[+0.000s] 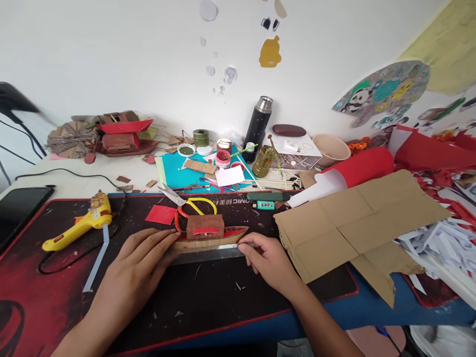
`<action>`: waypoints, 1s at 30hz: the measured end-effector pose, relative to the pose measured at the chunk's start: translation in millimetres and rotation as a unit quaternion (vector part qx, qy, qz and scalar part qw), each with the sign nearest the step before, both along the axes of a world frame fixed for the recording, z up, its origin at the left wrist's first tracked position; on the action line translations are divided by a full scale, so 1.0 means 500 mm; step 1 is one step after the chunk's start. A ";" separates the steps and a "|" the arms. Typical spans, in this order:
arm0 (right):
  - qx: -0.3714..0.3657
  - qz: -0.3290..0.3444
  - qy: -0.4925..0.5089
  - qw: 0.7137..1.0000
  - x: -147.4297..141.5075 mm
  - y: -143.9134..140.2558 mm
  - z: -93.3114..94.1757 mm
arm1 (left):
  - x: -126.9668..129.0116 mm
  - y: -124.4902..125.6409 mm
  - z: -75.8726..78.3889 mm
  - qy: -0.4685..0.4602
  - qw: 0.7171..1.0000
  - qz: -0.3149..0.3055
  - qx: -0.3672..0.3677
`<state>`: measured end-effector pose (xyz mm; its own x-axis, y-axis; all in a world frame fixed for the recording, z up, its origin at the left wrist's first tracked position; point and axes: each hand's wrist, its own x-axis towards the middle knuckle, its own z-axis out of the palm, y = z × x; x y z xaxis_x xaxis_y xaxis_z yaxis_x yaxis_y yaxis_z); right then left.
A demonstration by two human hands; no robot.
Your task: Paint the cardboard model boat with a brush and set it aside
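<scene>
A small cardboard model boat [205, 228] with a brown cabin and red inside sits on the dark mat. Along its near side lies a thin, shiny ruler [211, 255], its markings too faint to read. My left hand [143, 255] is closed over the left end of the boat, its fingertips at the hull and its thumb side by the ruler. Thumb and forefinger of my right hand [265, 257] pinch the ruler's right end, close to the boat's tip. Just behind the boat lie yellow-and-orange-handled scissors [191, 202] and a red corrugated piece [161, 214].
A yellow glue gun [84, 225] with its cord rests at left, near a phone [22, 213]. Cardboard sheets [357, 223] and paper scraps [442, 243] cover the right. Paint pots [223, 157], a black thermos [258, 124] and finished model boats [122, 136] stand along the wall.
</scene>
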<state>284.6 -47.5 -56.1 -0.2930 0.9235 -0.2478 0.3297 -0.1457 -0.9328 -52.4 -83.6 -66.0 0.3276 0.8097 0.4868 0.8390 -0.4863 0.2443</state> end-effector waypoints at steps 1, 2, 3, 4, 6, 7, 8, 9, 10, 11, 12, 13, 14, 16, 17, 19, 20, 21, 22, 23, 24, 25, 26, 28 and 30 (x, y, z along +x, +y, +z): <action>0.000 0.001 0.001 1.000 -0.003 0.005 0.000 | -0.003 0.006 -0.001 -0.006 1.000 -0.001 -0.005; -0.001 0.002 0.003 1.000 -0.005 0.009 0.001 | -0.007 0.012 -0.003 -0.012 1.000 -0.003 -0.011; -0.003 0.003 0.007 1.000 -0.008 0.014 0.001 | -0.009 0.018 -0.005 -0.018 1.000 -0.007 -0.014; -0.006 0.002 0.011 1.000 -0.010 0.018 0.001 | -0.012 0.023 -0.007 -0.023 1.000 -0.009 -0.018; -0.011 -0.004 0.020 1.000 -0.013 0.024 0.001 | -0.015 0.031 -0.011 -0.032 0.999 -0.012 -0.023; -0.013 -0.009 0.022 1.000 -0.014 0.025 0.000 | -0.015 0.034 -0.013 -0.035 0.999 -0.015 -0.028; -0.014 -0.014 0.022 1.000 -0.015 0.026 -0.001 | -0.015 0.034 -0.014 -0.037 0.999 -0.018 -0.035; -0.015 -0.018 0.020 1.000 -0.015 0.026 -0.003 | -0.015 0.034 -0.015 -0.038 0.998 -0.022 -0.044; -0.014 -0.021 0.018 1.000 -0.015 0.026 -0.004 | -0.015 0.032 -0.016 -0.039 0.998 -0.025 -0.052; -0.013 -0.023 0.017 1.000 -0.015 0.025 -0.006 | -0.014 0.030 -0.016 -0.040 0.997 -0.028 -0.057; -0.013 -0.023 0.017 1.000 -0.015 0.024 -0.007 | -0.013 0.027 -0.015 -0.040 0.997 -0.028 -0.060; -0.011 -0.024 0.017 0.999 -0.015 0.024 -0.009 | -0.013 0.024 -0.015 -0.039 0.997 -0.028 -0.058; -0.009 -0.025 0.018 0.999 -0.014 0.023 -0.010 | -0.012 0.021 -0.014 -0.039 0.998 -0.026 -0.052; -0.002 -0.027 0.018 0.999 -0.015 0.022 -0.013 | -0.012 0.017 -0.013 -0.039 0.998 -0.018 -0.036; 0.003 -0.028 0.017 0.999 -0.015 0.022 -0.014 | -0.012 0.016 -0.012 -0.041 0.999 -0.013 -0.029; 0.012 -0.029 0.015 0.999 -0.015 0.021 -0.016 | -0.012 0.017 -0.009 -0.048 0.999 -0.005 -0.019; 0.016 -0.030 0.014 0.999 -0.015 0.021 -0.017 | -0.011 0.019 -0.008 -0.051 0.999 -0.005 -0.017; 0.018 -0.030 0.015 0.999 -0.016 0.021 -0.017 | -0.010 0.022 -0.007 -0.053 0.998 -0.007 -0.016; 0.019 -0.030 0.017 0.999 -0.016 0.021 -0.018 | -0.009 0.025 -0.006 -0.056 0.998 -0.010 -0.016; 0.019 -0.030 0.020 0.999 -0.016 0.020 -0.018 | -0.007 0.027 -0.005 -0.060 0.998 -0.012 -0.016; 0.019 -0.030 0.024 0.999 -0.017 0.020 -0.017 | -0.005 0.029 -0.004 -0.063 0.998 -0.013 -0.017; 0.018 -0.030 0.028 0.999 -0.017 0.021 -0.017 | -0.003 0.030 -0.003 -0.067 0.997 -0.012 -0.018; 0.016 -0.031 0.031 0.999 -0.017 0.021 -0.017 | -0.001 0.030 -0.003 -0.072 0.997 -0.010 -0.019; 0.014 -0.033 0.036 0.999 -0.018 0.021 -0.018 | 0.004 0.027 -0.002 -0.086 0.996 -0.004 -0.023; 0.017 -0.032 0.035 0.999 -0.018 0.021 -0.019 | 0.009 0.020 -0.003 -0.098 0.995 0.003 -0.024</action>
